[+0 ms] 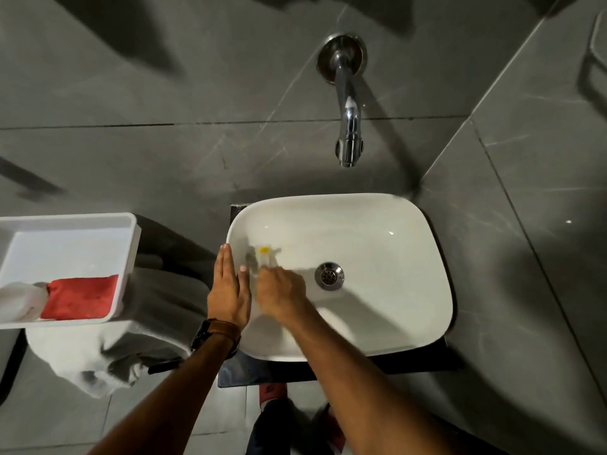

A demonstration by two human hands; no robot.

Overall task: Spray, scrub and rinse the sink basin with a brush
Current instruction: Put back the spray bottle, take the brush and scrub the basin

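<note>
Right hand (281, 295) closed on the blurred brush (264, 256), whose long axis runs ahead of the grip up the sink basin (377, 257) wall; left hand (230, 290), flat and empty, braces the rim alongside.

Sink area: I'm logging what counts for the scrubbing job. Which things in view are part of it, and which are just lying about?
Part of the job:
sink basin
brush, blurred, held in the right hand
left hand, flat on the basin's left rim
tap, no water running
drain

Lying about:
white tray
red cloth in the tray
white bottle in the tray
</note>
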